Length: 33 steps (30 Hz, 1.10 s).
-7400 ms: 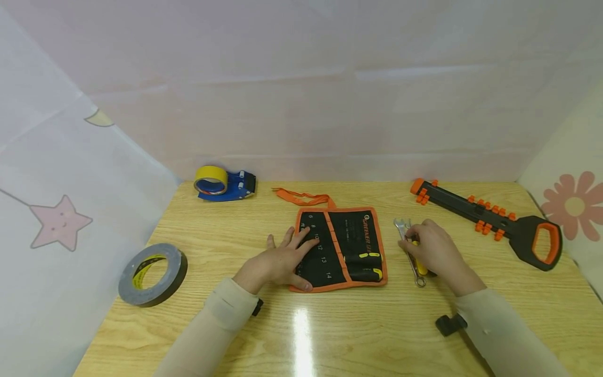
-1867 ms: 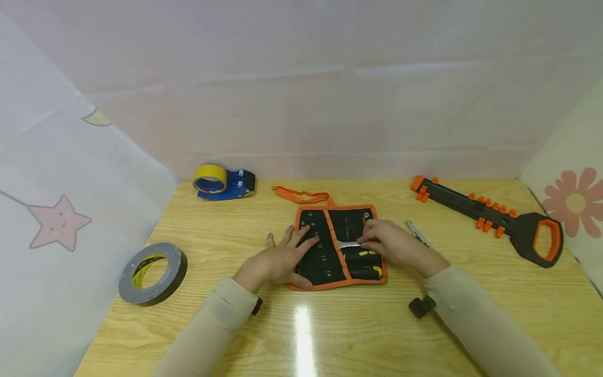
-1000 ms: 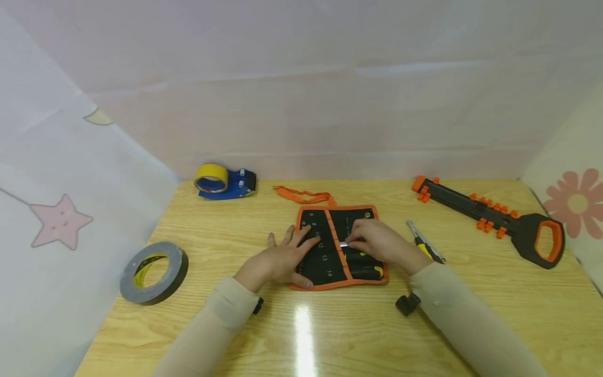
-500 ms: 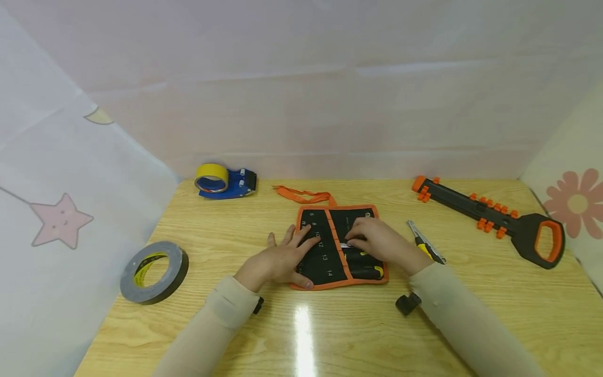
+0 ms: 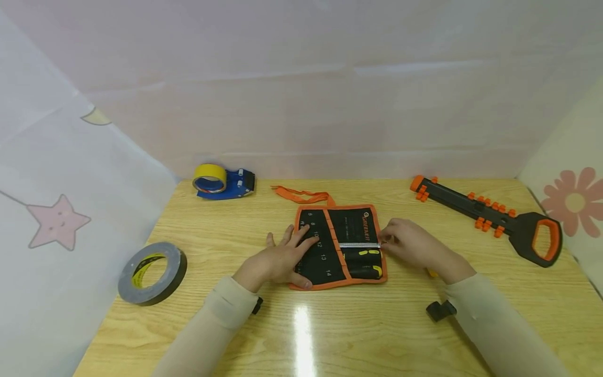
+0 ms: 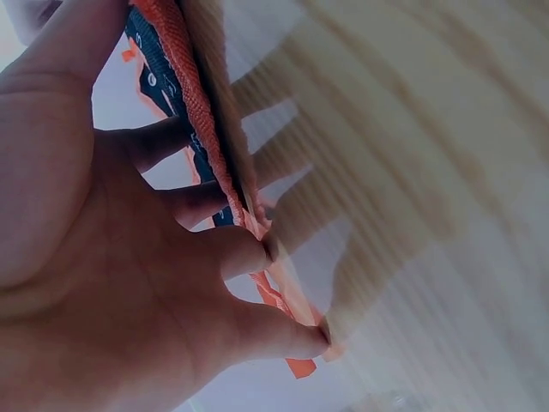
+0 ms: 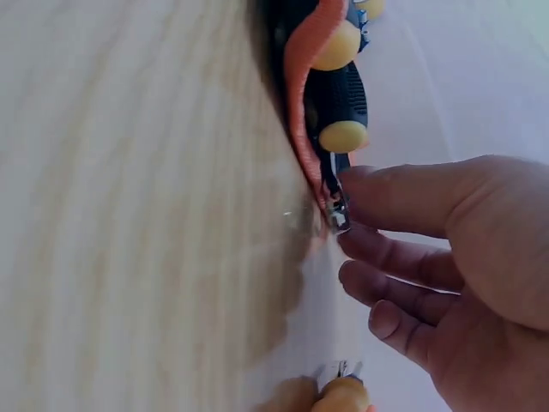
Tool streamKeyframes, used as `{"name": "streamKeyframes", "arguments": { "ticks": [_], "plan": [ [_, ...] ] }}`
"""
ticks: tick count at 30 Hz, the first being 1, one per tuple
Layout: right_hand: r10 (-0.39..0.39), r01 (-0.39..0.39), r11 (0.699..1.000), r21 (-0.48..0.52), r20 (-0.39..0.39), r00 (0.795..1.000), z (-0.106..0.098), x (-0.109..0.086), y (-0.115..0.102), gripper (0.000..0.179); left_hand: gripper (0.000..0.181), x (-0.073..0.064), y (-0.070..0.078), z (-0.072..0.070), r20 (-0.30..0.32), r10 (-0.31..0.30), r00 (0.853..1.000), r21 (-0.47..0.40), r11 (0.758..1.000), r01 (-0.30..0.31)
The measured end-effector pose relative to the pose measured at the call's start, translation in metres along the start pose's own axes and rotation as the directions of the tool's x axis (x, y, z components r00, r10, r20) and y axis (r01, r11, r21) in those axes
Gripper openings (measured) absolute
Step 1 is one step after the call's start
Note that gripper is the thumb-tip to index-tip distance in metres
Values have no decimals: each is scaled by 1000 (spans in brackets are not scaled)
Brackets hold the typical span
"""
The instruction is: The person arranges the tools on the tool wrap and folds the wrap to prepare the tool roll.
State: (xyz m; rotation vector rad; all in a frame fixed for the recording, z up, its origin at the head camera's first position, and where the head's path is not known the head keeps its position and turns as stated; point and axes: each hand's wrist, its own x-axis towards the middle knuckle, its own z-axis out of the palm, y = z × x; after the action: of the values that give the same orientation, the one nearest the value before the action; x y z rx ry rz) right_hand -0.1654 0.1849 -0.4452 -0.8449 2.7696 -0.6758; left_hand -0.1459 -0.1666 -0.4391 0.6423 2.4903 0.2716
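Observation:
A black tool pouch with orange trim [image 5: 350,220] lies spread on the table, with numbers printed on its left half. My left hand [image 5: 278,264] rests on that half with fingers spread; in the left wrist view the hand [image 6: 129,249] reaches across the orange edge. A silver wrench [image 5: 359,245] lies across the right half, its left end at the orange divider strip. My right hand [image 5: 414,246] pinches the wrench's right end at the pouch edge. Below the wrench sit black-and-yellow handles [image 5: 365,272]. In the right wrist view, thumb and forefinger meet the wrench tip [image 7: 338,216].
A yellow-handled tool [image 5: 432,273] is mostly hidden under my right hand. A black-and-orange saw-shaped tool [image 5: 490,214] lies at the right. A blue tape dispenser with yellow tape [image 5: 231,184] stands at the back left, and a grey tape roll [image 5: 176,272] lies at the left.
The wrench, on the table at the right 7.4 s ago, has come onto the pouch. My right hand has shifted from its middle to its right end. The left hand stays put.

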Motion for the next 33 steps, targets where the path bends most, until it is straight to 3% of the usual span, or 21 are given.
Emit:
{"name": "streamKeyframes", "arguments": {
  "ticks": [8,17,33],
  "plan": [
    [25,-25,1000,-14,-2,1000,3,-5,0,14,114,-1,6,-3,0,-20,1000,31,999,20],
    [-22,22,1000,-10,-46,999,5,-3,-4,12,115,-2,5,-3,-5,-10,1000,23,1000,10],
    [-135,134,991,19,34,990,10,29,-12,13,115,-3,5,-4,7,-6,1000,22,1000,6]
  ]
}}
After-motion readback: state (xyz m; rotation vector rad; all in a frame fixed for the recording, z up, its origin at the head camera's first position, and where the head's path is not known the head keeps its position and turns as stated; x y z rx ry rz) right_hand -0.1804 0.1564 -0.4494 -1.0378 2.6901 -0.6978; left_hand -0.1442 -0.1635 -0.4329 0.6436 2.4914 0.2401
